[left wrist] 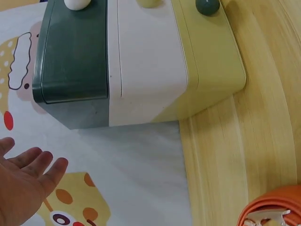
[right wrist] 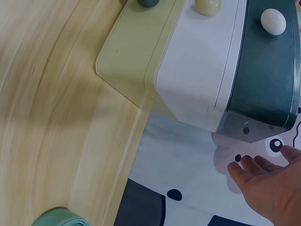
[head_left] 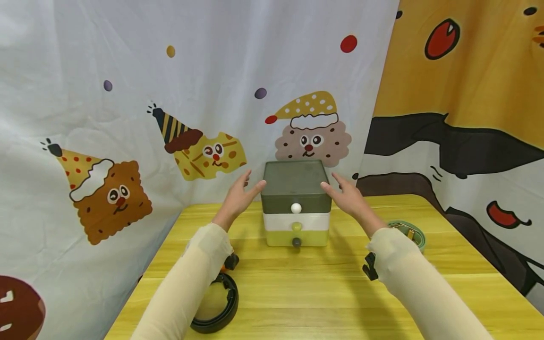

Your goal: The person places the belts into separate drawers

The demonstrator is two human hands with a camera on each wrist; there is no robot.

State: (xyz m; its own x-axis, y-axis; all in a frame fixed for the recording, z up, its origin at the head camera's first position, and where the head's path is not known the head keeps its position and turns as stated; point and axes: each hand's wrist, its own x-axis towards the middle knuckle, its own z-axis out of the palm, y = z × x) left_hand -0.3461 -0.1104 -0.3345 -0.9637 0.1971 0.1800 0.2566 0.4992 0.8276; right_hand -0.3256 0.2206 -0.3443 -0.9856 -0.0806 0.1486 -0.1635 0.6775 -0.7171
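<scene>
A small three-drawer storage box (head_left: 296,222) stands on the table, dark green on top, white in the middle and yellow-green below, each drawer with a round knob. My left hand (head_left: 239,196) is raised at the box's left side, fingers extended and holding nothing. On the other side my right hand (head_left: 349,194) is held up the same way, its palm toward the box. Both wrist views show a gap between the hand and the box wall; the left hand (left wrist: 28,181) and right hand (right wrist: 268,181) have their fingers spread loosely.
A coiled black belt (head_left: 233,302) lies at the front left, near my left forearm. An orange coil (left wrist: 273,207) sits on the left of the wooden table (head_left: 297,293). Behind the right forearm is a coiled green belt (head_left: 418,233). A printed cloth (head_left: 212,56) hangs behind the table.
</scene>
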